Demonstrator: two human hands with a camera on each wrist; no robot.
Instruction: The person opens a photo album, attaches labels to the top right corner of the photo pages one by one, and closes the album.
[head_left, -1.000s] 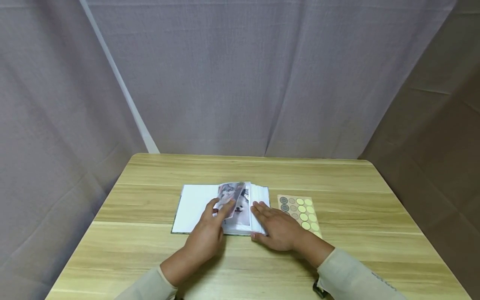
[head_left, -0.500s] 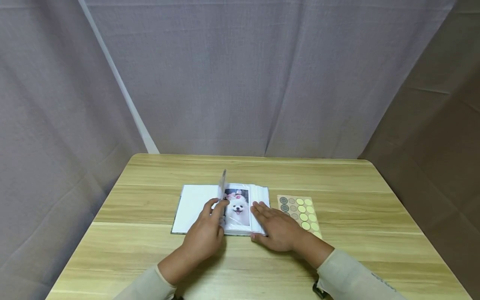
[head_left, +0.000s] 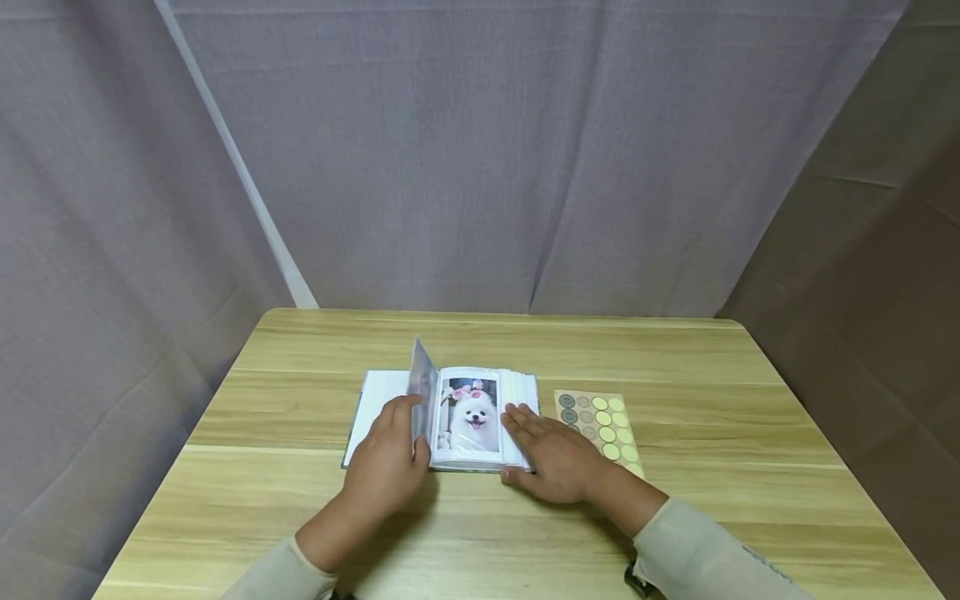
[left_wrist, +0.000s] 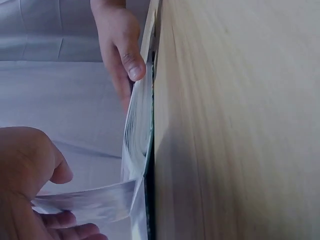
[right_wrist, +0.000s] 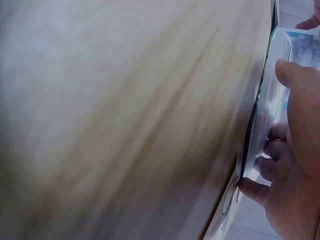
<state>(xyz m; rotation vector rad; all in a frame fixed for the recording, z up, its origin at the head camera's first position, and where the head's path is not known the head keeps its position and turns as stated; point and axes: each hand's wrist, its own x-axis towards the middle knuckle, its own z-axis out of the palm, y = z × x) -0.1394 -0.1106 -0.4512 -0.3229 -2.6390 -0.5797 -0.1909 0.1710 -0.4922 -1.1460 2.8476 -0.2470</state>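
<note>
A photo album (head_left: 517, 392) lies open on the table, showing a photo (head_left: 475, 419) of a white dog with pink flowers on its head. One clear album leaf (head_left: 422, 379) stands up near the spine, leaning left. My left hand (head_left: 386, 462) is around this leaf, with the thumb on one side and the fingers on the other; in the left wrist view the thumb (left_wrist: 61, 169) is apart from the leaf. My right hand (head_left: 558, 458) rests flat across the right-hand page edges, fingers extended, its thumb at the album's lower edge in the right wrist view.
A sheet of round stickers (head_left: 617, 417), yellow, tan and dark, lies right of the album, partly covered by my right hand. The wooden table (head_left: 675, 542) reaches a grey curtain (head_left: 450, 167) at the back and sides.
The clear leaf has swung from lying over the dog photo to standing and leaning left. My left hand has moved left with it, uncovering the photo. My right hand has stayed put.
</note>
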